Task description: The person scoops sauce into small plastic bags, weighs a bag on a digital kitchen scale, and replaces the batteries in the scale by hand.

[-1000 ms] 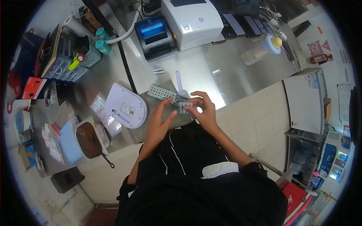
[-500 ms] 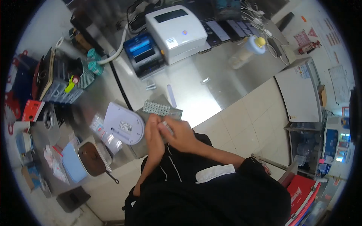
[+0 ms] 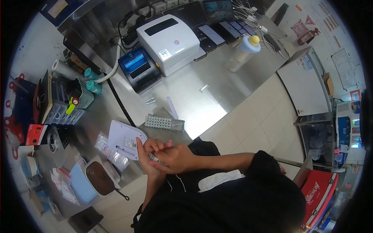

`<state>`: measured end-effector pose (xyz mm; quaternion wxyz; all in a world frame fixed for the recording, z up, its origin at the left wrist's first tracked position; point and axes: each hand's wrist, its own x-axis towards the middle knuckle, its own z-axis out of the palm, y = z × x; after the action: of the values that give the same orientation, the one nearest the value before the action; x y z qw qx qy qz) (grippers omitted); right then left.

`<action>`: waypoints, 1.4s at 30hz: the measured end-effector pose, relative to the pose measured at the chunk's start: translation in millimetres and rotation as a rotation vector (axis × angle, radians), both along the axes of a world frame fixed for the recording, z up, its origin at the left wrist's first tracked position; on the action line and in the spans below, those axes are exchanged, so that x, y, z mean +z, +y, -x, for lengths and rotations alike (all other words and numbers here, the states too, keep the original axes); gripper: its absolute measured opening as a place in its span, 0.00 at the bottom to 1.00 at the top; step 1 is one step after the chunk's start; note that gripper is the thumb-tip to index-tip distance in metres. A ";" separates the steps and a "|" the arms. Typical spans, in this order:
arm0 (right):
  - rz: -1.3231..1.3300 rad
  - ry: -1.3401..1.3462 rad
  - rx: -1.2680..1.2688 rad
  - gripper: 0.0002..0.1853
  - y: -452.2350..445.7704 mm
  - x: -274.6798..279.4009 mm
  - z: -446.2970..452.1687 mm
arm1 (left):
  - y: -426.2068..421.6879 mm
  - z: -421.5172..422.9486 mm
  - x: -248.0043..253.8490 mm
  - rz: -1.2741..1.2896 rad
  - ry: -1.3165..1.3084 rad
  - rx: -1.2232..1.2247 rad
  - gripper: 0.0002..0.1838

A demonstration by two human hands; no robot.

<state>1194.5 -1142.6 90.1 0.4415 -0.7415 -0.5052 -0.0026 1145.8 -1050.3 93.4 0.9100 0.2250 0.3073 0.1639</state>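
Note:
My left hand (image 3: 145, 157) and my right hand (image 3: 176, 158) are pressed together in front of my body, at the near edge of the steel table. Between them shows part of a small pale piece with a dotted pattern (image 3: 155, 158); the rest is covered by my fingers. My left palm lies under it with some fingers half curled, while my right hand closes over it from the right. Just beyond, a block of small round silvery pieces in rows (image 3: 158, 122) rests on a grey mat (image 3: 173, 136). An upside-down lilac-white device (image 3: 120, 134) lies left of my hands.
A white label printer (image 3: 169, 42) and a dark blue-topped device (image 3: 138, 68) stand at the back. Several phones (image 3: 211, 35) and a bottle with a yellow cap (image 3: 244, 52) are behind to the right. A brown-bottomed tray (image 3: 112, 167) sits at the left edge.
My hands have come down and nearer my body, and their fingers have loosened from a tight clasp. The camera view has shifted; the table things lie as before.

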 end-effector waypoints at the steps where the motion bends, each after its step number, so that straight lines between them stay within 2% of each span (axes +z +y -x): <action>1: -0.002 0.005 0.003 0.18 -4.1 3.9 0.3 | 1.7 2.6 -3.1 -0.044 -0.089 -0.090 0.31; 3: 0.382 0.033 0.185 0.18 -13.8 11.9 -1.3 | 2.6 7.5 -7.6 -0.089 -0.177 -0.183 0.33; 4: 0.383 0.034 0.184 0.18 -15.5 10.7 -0.8 | 1.0 9.6 -9.2 -0.152 -0.204 -0.235 0.34; 6: 0.195 0.017 0.314 0.17 -18.9 8.1 -0.6 | -4.1 10.9 -9.4 -0.209 -0.235 -0.287 0.35; 9: 0.107 -0.050 0.328 0.18 -19.1 10.4 2.3 | -9.1 16.0 -7.4 -0.084 -0.322 -0.287 0.35; 10: 0.104 -0.045 0.348 0.18 -17.0 7.8 2.5 | -7.1 17.4 -12.7 0.027 -0.380 -0.225 0.34; 11: 0.117 -0.008 0.267 0.18 -14.8 3.1 4.0 | -4.3 21.6 -17.4 0.134 -0.432 -0.155 0.33; 12: 0.131 0.030 0.191 0.18 -11.8 -0.1 5.5 | -1.8 23.5 -21.4 0.122 -0.418 -0.124 0.33; 13: 0.124 0.041 0.225 0.18 -8.7 -1.0 4.7 | 0.1 21.6 -25.2 0.160 -0.393 -0.090 0.32; 15: 0.121 0.429 0.156 0.18 -4.6 -0.3 1.3 | -1.9 15.7 -20.5 0.197 -0.366 -0.026 0.30; 16: 0.116 0.649 0.091 0.16 -2.0 6.2 2.0 | -5.9 9.4 -8.1 0.069 -0.188 0.015 0.28; 17: 0.125 0.649 0.112 0.16 -0.8 5.6 1.2 | -7.5 7.0 -1.4 -0.055 -0.010 0.050 0.27; 18: 0.116 0.781 0.077 0.14 -0.7 4.3 0.3 | -5.8 8.1 -8.0 -0.007 -0.130 0.037 0.24; 19: 0.106 0.913 0.037 0.12 -0.2 2.5 -0.5 | -6.3 8.3 -12.6 -0.006 -0.129 0.051 0.24; 23: -0.011 0.930 0.037 0.11 5.3 -10.9 -4.2 | -5.8 5.8 -24.3 0.069 -0.140 0.094 0.20; 25: -0.047 1.061 0.040 0.10 4.2 -13.0 -3.8 | -6.0 4.5 -25.5 0.100 -0.074 0.091 0.17; 30: 0.091 1.012 0.107 0.11 0.3 -5.7 -9.1 | -0.9 3.0 -18.6 0.211 -0.026 0.066 0.09; 32: 0.118 0.963 0.097 0.11 -2.1 -2.4 -11.8 | -0.2 1.6 -20.4 0.265 0.005 0.064 0.10; 38: 0.146 1.236 0.181 0.10 -8.1 1.8 -17.9 | 2.1 2.2 -25.5 0.227 -0.007 0.055 0.15; 41: 0.181 1.146 0.110 0.10 -11.7 -7.5 -14.6 | 1.6 4.6 -25.7 0.090 0.009 -0.072 0.12; 42: 0.121 0.996 0.043 0.10 -12.4 -13.6 -12.3 | 0.1 7.2 -24.1 0.011 0.040 -0.129 0.12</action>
<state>1206.8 -1155.0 76.5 0.5851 -0.6664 -0.2476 0.3902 1138.6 -1050.3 69.3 0.9137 0.2423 0.3110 0.0988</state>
